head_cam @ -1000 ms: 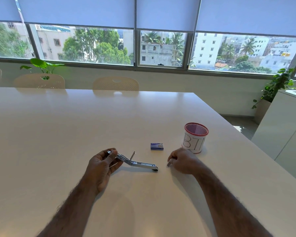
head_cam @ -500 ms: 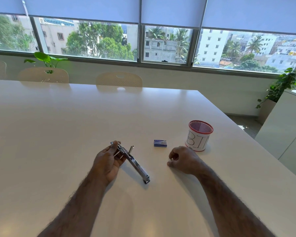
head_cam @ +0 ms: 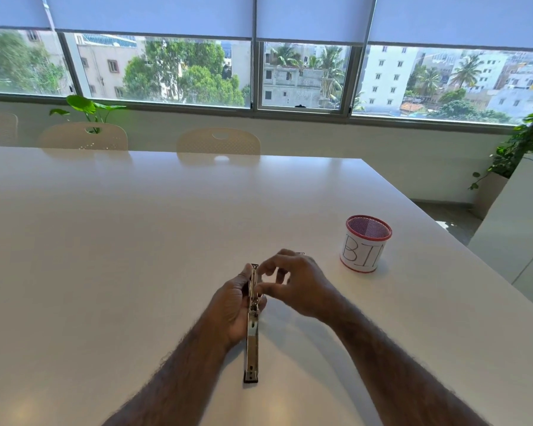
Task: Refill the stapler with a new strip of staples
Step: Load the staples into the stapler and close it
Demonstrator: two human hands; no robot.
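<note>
My left hand [head_cam: 231, 309] grips the far half of the silver stapler [head_cam: 252, 342], which is swung wide open and points straight toward me, its black-tipped near end low over the white table [head_cam: 120, 241]. My right hand [head_cam: 296, 284] has come in beside the stapler's upper part, fingers spread and curled, thumb and forefinger pinched right at the metal channel; a staple strip between them cannot be made out. The small blue staple box is almost fully hidden behind my right hand, only a sliver [head_cam: 300, 253] showing.
A white cup with a red mesh rim, marked "BIN" [head_cam: 365, 244], stands to the right of my hands. The table's right edge runs diagonally beyond it, with a white cabinet [head_cam: 511, 241] past the gap. Two chairs [head_cam: 218, 141] sit at the far side.
My left hand has turned the open stapler from pointing right to pointing toward me. My right hand has left the table and moved left to the stapler, covering the staple box.
</note>
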